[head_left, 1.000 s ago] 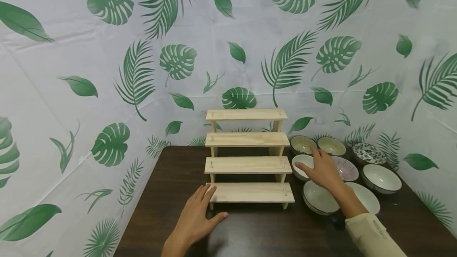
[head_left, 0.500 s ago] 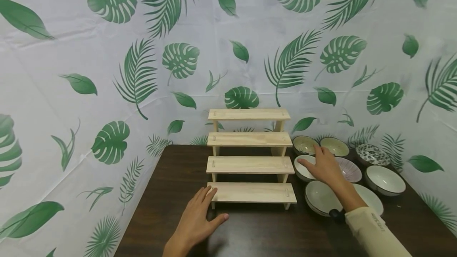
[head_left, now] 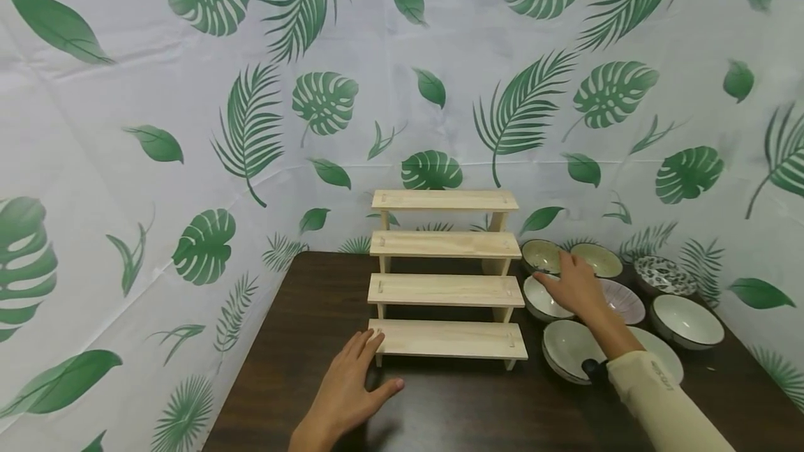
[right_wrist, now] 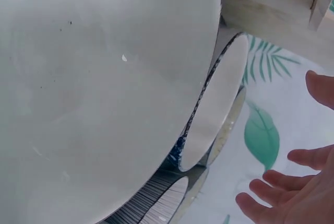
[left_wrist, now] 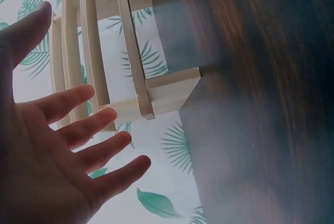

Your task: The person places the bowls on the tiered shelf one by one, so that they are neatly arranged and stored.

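Observation:
A stepped wooden stand (head_left: 447, 338) with pale planks stands on the dark table. My left hand (head_left: 347, 394) is beside its lowest step at the front left corner, holding nothing. The left wrist view shows that hand (left_wrist: 47, 156) with its fingers spread. My right hand (head_left: 579, 293) hovers over the bowls, near a small white bowl (head_left: 541, 300) and a speckled bowl (head_left: 539, 255). In the right wrist view the right hand (right_wrist: 292, 187) has extended fingers and grips nothing. A large pale bowl (right_wrist: 109, 93) fills much of that view, apart from the hand.
Around the right arm sit a pale front bowl (head_left: 565, 346), a pinkish ribbed bowl (head_left: 624, 300), a black-and-white patterned bowl (head_left: 664, 275), a white bowl (head_left: 687, 321) and a greenish bowl (head_left: 599, 260). A leaf-printed cloth (head_left: 440, 124) hangs behind the table (head_left: 301, 326).
The head view has turned slightly left, so the stand and bowls appear farther right. Both hands keep nearly the same places, and no bowl has visibly been moved.

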Tool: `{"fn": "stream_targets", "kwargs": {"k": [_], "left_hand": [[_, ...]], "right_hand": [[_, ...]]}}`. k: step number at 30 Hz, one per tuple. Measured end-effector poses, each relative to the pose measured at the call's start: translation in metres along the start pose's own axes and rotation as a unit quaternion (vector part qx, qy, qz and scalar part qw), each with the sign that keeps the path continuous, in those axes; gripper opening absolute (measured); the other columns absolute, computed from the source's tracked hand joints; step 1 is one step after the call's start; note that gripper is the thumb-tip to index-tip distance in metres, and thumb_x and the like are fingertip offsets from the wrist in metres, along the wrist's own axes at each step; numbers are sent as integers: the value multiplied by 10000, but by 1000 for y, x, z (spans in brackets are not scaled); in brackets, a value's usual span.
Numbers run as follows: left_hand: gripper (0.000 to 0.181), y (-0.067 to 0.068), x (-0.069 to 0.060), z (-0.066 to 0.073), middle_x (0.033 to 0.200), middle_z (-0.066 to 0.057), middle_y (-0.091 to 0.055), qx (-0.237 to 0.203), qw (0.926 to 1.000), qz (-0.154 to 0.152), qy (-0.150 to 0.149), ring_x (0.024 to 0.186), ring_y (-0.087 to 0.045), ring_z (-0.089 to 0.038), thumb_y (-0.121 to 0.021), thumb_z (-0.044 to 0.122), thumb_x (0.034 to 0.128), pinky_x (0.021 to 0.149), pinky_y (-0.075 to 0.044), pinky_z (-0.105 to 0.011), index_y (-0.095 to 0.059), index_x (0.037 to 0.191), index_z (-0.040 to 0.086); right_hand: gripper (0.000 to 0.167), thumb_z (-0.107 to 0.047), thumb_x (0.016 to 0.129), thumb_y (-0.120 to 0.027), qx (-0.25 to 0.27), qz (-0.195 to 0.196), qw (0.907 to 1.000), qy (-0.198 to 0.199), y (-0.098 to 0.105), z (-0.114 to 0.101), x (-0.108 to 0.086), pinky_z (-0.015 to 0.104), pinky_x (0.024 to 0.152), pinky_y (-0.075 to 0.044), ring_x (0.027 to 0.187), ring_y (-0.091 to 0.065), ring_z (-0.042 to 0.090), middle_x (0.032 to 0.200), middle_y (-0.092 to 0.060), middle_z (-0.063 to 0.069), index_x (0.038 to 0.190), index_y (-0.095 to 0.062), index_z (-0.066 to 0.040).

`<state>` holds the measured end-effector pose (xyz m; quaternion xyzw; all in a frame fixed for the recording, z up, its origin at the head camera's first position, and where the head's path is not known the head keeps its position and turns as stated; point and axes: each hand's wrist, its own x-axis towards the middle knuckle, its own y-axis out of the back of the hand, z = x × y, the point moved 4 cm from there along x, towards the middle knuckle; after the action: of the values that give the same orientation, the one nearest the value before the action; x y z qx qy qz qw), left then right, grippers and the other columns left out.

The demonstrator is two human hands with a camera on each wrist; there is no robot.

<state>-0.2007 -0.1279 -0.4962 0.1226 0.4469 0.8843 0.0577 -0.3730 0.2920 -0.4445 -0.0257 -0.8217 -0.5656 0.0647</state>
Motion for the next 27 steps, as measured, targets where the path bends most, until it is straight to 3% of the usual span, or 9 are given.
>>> {"fn": "stream_targets", "kwargs": {"k": [12,27], "left_hand": [[879,-3,-2,-3,1614,-181,-427,-14,10000,-16,65,1505,-377,-442,-642,691,901,1119,-368,-696,-457,1554,133],[845,-6,-5,-5,1614,-179,-428,-118,9998,-56,148,1501,-378,-448,-680,633,904,1110,-373,-704,-464,1550,133]], "right_hand": [[940,-491,1001,-603,11,-145,9997,-189,-7,8,9,760,984,-392,1285,-368,690,1471,-290,494,1546,-216,170],[919,-469,1010,-609,-61,-125,9998,-108,-10,11,19,768,984,-378,1282,-349,701,1463,-280,506,1530,-219,181]]}}
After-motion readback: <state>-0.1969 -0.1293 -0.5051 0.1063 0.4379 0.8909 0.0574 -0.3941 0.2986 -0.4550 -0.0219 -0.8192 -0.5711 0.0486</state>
